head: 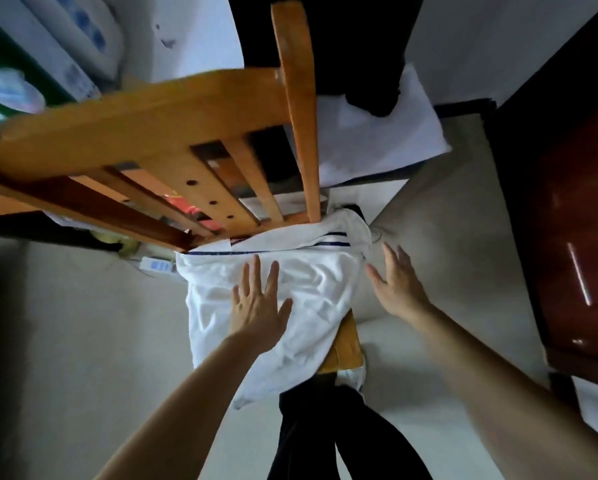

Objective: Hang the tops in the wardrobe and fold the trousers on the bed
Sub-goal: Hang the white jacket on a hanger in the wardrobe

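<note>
White garment (301, 285) with navy stripes lies draped over an orange wooden piece (347, 344) just below the wooden frame (145, 133); top or trousers, cannot tell. Left hand (257, 306) rests flat on it, fingers straight and spread. Right hand (399, 289) is open-fingered just right of the garment, holding nothing. Dark cloth (325, 431) hangs below the garment. Red-brown door (574, 237) stands right of the frame.

The bare left hand (256, 306) lies at the centre of the frame, palm down, fingers straight and spread. The bare left forearm (186, 393) runs in from the bottom edge, lower left. The bare right hand (399, 285), just right of centre, has straight, splayed fingers. The bare right forearm (498, 375) enters from the lower right corner.
</note>
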Demonstrator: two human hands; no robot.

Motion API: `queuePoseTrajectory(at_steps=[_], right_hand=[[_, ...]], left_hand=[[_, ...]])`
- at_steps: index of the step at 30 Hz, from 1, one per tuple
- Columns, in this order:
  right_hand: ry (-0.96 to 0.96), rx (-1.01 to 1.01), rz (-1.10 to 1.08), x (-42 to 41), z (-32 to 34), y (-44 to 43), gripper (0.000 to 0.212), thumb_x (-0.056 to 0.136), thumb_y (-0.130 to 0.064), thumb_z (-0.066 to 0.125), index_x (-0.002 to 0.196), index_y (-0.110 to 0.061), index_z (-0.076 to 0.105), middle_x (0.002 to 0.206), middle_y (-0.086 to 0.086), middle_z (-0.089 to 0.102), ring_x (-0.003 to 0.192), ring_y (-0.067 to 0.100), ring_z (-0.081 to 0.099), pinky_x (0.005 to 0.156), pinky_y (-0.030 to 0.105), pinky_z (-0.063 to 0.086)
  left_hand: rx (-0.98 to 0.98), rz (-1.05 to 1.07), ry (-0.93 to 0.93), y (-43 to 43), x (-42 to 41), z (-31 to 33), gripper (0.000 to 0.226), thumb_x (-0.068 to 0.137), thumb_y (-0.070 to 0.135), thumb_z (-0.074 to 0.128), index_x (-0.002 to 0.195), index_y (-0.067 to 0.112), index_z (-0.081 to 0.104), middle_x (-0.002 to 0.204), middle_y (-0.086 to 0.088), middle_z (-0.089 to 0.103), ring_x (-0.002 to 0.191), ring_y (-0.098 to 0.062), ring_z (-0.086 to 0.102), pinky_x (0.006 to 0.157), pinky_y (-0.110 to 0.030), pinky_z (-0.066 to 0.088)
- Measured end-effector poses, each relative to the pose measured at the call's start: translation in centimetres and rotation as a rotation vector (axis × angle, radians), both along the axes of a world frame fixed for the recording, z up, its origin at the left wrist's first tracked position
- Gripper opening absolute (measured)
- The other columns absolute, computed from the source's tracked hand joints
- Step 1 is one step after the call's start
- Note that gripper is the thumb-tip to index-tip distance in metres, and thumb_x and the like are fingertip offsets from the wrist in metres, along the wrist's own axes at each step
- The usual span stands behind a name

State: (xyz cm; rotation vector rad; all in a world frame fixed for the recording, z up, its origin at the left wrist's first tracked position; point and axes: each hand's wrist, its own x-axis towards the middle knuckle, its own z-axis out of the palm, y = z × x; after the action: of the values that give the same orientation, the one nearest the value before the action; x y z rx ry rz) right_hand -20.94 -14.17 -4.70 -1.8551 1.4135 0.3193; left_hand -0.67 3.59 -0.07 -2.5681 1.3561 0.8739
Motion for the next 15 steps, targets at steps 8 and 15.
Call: queuePoseTrajectory(at_steps=[8, 15], right_hand=[[-0.137, 0.031, -0.326, 5.2, -9.1, -2.2, 0.068, 0.097, -0.060, 0.045, 0.156, -0.029, 0.029, 0.165, 0.007, 0.015, 0.151, 0.026, 0.015, 0.120, 0.045, 0.022], [-0.180, 0.394, -0.298, 6.1, -8.8, -2.8, 0.097, 0.060, -0.068, 0.083, 0.141, -0.026, 0.047, 0.134, -0.004, 0.061, 0.128, 0.023, 0.054, 0.104, 0.037, 0.048]], left_hand=[[0.197, 0.056, 0.135, 0.0, 3.8, -10.6, 0.076, 0.096, 0.046, 0.047, 0.156, 0.029, 0.004, 0.162, -0.008, 0.018, 0.150, -0.027, 0.009, 0.120, -0.050, 0.014], [0.024, 0.400, 0.280, 1.0, 4.2, -10.9, 0.051, 0.101, 0.039, 0.043, 0.147, 0.021, 0.034, 0.129, -0.014, 0.061, 0.122, -0.034, 0.051, 0.100, -0.041, 0.039]])
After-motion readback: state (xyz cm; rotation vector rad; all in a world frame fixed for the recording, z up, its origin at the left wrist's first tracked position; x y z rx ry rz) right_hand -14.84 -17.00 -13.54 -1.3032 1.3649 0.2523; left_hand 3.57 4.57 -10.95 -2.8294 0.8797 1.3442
